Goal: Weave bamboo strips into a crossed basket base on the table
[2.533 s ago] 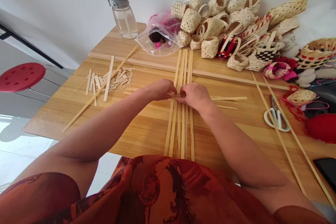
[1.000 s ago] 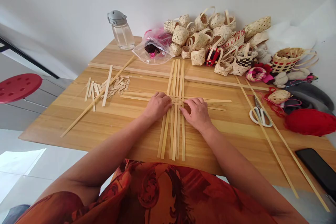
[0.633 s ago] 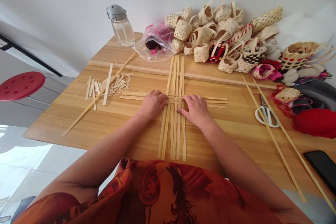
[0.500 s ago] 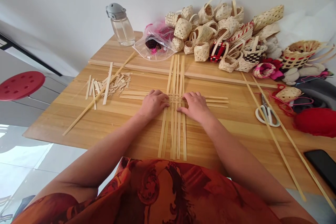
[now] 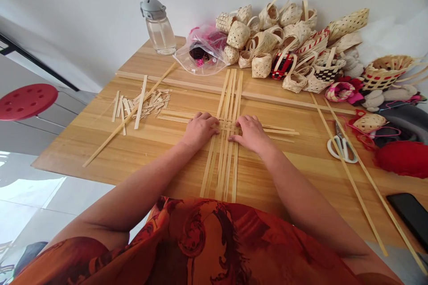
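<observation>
Flat pale strips, likely bamboo, cross in a small woven patch (image 5: pixel 228 126) on the wooden table. Long upright strips (image 5: pixel 224 160) run from the table's back batten toward my body; a few crosswise strips (image 5: pixel 174 116) stick out past both hands. My left hand (image 5: pixel 202 129) is closed on the crosswise strips at the patch's left side, thumb and fingers bent. From the right side my right hand (image 5: pixel 249 132) pinches the strips, its thumb pointing in over the weave. The strips just under both palms are hidden.
Strip offcuts (image 5: pixel 155 104) and a long strip (image 5: pixel 110 140) lie left. Behind stand a water bottle (image 5: pixel 159 31), a plastic bag (image 5: pixel 200 55) and several small woven baskets (image 5: pixel 262 64). White-handled scissors (image 5: pixel 341 148), two long strips (image 5: pixel 354 187) and a phone (image 5: pixel 409 216) lie right.
The camera view has shifted a little. The woven strips have turned slightly clockwise, with both hands staying on either side of the patch.
</observation>
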